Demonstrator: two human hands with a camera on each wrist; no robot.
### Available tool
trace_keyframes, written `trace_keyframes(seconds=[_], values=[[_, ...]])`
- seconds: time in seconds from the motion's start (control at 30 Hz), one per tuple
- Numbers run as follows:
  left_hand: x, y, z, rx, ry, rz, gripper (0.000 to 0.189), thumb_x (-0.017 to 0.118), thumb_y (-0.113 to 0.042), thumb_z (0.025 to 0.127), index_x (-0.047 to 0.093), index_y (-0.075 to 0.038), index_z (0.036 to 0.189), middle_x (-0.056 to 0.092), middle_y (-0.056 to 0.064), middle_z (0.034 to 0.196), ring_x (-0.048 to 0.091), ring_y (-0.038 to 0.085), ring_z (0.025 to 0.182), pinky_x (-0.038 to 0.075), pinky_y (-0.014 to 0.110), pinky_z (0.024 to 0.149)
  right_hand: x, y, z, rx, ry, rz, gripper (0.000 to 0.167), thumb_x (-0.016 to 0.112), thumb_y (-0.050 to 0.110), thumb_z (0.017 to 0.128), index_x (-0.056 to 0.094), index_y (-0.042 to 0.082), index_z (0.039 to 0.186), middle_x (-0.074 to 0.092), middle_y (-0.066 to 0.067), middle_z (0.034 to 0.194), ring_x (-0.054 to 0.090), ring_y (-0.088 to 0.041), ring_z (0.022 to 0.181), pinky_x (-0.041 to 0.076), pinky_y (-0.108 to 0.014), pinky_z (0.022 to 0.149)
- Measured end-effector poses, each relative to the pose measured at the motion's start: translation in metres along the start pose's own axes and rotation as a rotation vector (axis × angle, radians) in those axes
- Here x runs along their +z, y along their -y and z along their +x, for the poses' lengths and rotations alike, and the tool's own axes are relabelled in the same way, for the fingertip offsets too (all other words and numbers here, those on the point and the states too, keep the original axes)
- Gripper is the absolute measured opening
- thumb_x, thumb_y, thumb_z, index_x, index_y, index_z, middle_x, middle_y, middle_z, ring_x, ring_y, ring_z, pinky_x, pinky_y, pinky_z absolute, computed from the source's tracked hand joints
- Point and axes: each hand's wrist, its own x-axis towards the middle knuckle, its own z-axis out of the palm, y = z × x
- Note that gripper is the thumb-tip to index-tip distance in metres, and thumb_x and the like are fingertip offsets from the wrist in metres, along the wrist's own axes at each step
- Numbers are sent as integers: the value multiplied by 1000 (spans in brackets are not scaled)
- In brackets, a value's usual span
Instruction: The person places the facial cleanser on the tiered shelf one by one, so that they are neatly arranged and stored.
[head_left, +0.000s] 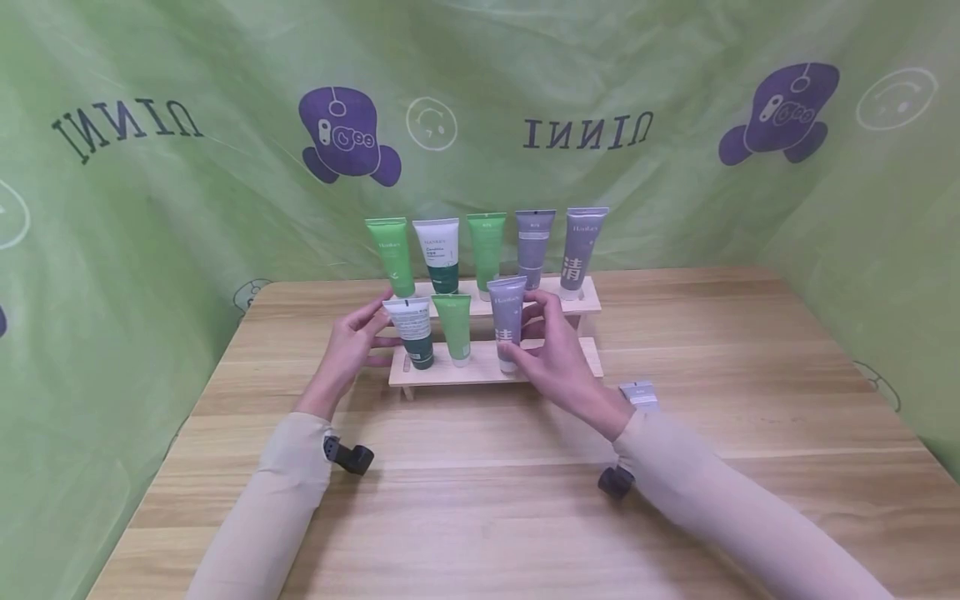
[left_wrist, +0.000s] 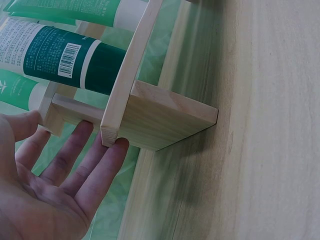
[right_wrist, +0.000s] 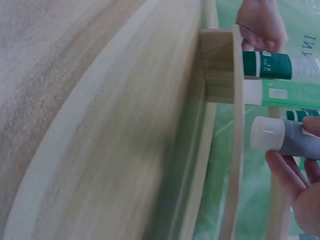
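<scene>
My right hand [head_left: 561, 358] pinches an upright grey-purple squeeze tube [head_left: 507, 310] with a white cap, over the right part of the rack's lower shelf. In the right wrist view, a small gap shows between that tube's cap [right_wrist: 266, 133] and the shelf edge [right_wrist: 238, 145]. At the left end of the two-tier wooden rack [head_left: 480, 377], my left hand [head_left: 351, 343] rests extended fingertips on the shelf ends. A white and dark-green tube [head_left: 412, 329] and a light-green tube [head_left: 453, 327] stand cap-down on the lower shelf.
The upper shelf holds several tubes: a green one [head_left: 392, 257], a white and green one [head_left: 440, 250], another green one [head_left: 487, 250] and two grey-purple ones [head_left: 535, 250]. Another grey-purple tube [head_left: 639, 394] is on the table, partly hidden by my right forearm. Green fabric [head_left: 480, 50] hangs behind.
</scene>
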Motion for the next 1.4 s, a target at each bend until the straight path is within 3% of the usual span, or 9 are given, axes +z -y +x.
trace_keyframes(seconds=[0.37, 1.4], values=[[2, -2, 1, 11, 4, 8, 50, 51, -29, 107, 40, -24, 155, 55, 23, 140, 71, 28, 98, 61, 50, 81, 11, -12, 3, -91, -57, -30, 69, 78, -7, 82, 35, 0, 136, 54, -18, 115, 62, -30, 102, 61, -27, 80], [0, -1, -2, 15, 6, -19, 50, 51, -29, 107, 40, -24, 155, 54, 24, 141, 72, 23, 94, 61, 49, 80, 18, -18, 3, -100, -74, -92, 68, 77, -5, 84, 35, 1, 136, 55, -16, 114, 59, -30, 105, 61, -29, 82]])
